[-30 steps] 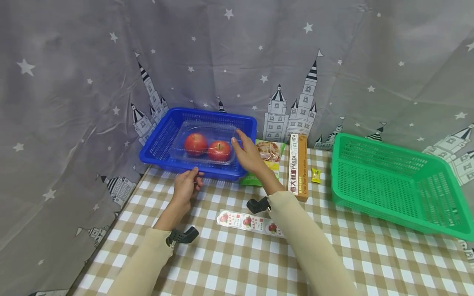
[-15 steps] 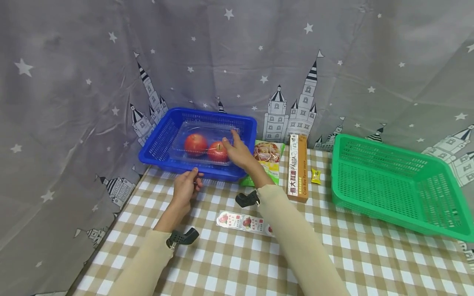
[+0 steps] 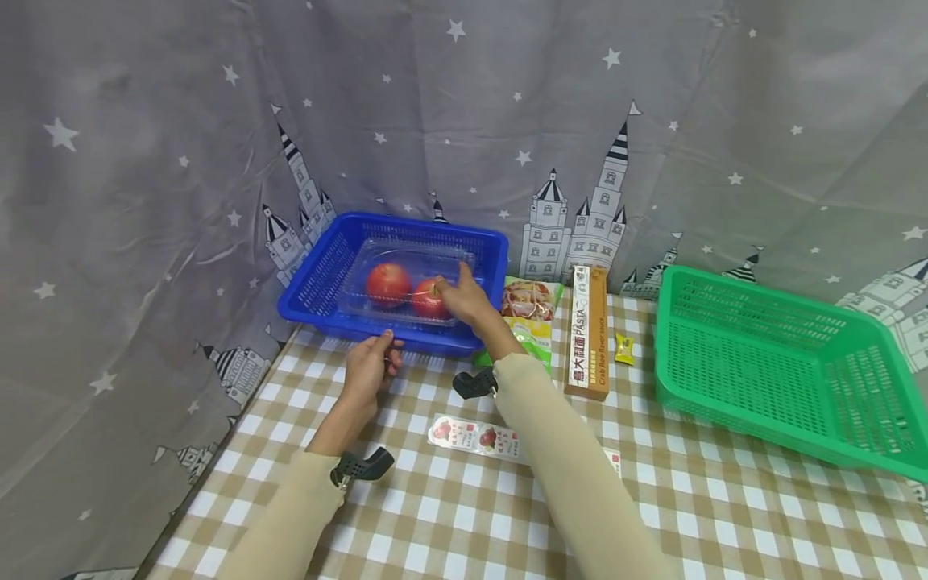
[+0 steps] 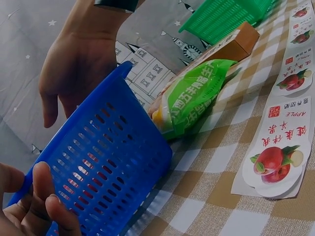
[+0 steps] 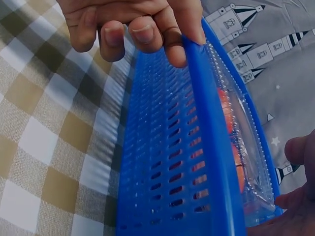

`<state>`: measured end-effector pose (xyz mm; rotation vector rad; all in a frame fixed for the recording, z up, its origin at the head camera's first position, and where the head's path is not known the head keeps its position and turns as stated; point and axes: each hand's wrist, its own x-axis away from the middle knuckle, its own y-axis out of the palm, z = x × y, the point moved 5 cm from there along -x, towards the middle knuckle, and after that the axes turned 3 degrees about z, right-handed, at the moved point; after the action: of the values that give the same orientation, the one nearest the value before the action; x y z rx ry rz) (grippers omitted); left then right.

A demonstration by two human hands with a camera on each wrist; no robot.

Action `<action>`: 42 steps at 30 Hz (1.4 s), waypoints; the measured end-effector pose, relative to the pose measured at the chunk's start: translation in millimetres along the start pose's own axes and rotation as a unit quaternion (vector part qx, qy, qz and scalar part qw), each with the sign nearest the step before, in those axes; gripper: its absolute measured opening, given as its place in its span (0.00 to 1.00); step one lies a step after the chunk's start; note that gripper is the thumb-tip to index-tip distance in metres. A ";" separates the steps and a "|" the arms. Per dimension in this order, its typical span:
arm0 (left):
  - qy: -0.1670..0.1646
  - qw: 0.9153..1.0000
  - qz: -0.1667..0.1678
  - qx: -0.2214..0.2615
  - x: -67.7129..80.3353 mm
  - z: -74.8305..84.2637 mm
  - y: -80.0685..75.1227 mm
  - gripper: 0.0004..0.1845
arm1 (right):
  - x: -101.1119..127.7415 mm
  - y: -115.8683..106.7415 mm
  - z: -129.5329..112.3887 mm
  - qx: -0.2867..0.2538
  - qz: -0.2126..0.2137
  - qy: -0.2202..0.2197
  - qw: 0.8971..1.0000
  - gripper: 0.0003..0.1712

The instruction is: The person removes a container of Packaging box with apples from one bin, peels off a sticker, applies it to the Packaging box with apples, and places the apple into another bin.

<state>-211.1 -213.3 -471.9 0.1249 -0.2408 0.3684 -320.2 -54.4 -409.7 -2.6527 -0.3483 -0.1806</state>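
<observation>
"Moved since a second ago: one right hand (image 3: 467, 304), shifted leftward from the right end of the clear container (image 3: 406, 256) to over the nearer red apple (image 3: 426, 300). How do we enter its state?"

"Thumb and forefinger spread apart. Whether they touch the plastic, we cannot tell."

"And the left hand (image 3: 368, 362)?"

"Pinching the near rim of the blue basket (image 3: 341, 328), thumb on top, fingers against the outer wall. No shift noted."

"Contents, then."

"We count, beneath the right hand and inside the basket, the clear container; seen through it, the nearer apple, with a farther red apple (image 3: 387, 284) to the hand's left."

"Beyond the right hand, to its right?"

"In order outward: green-and-yellow packet (image 3: 532, 318), just beside the basket; pasta box (image 3: 589, 332), lying lengthwise; small yellow sachet (image 3: 623, 350); green basket (image 3: 747, 362), well apart from the hand."

"Nearer the person?"

"One strip of apple stickers (image 3: 474, 437), to the right of the left hand, partly under the right sleeve (image 3: 580, 475) as we see it. All on a checked cloth (image 3: 406, 499)."
</observation>
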 end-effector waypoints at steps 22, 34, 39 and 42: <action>0.016 1.000 -0.009 -0.013 -0.1 -1.2 -0.3 0.21 | -10.7 8.1 10.5 -0.023 0.071 0.007 0.997 0.37; 0.014 1.000 -0.007 -0.019 -1.9 -2.4 -1.2 0.22 | -6.4 8.8 9.5 -0.068 0.102 0.015 0.992 0.44; 0.011 1.000 -0.007 -0.020 -1.4 -2.4 -0.6 0.23 | -3.2 7.9 4.8 -0.082 0.115 0.015 0.990 0.44; 0.013 1.000 -0.008 -0.022 -1.8 -2.2 -0.4 0.22 | -0.7 6.8 1.8 -0.081 0.120 0.016 0.989 0.44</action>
<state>-212.1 -213.9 -474.6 0.0792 -0.2214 0.3477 -318.9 -59.6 -414.3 -2.8194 -0.0022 -0.1820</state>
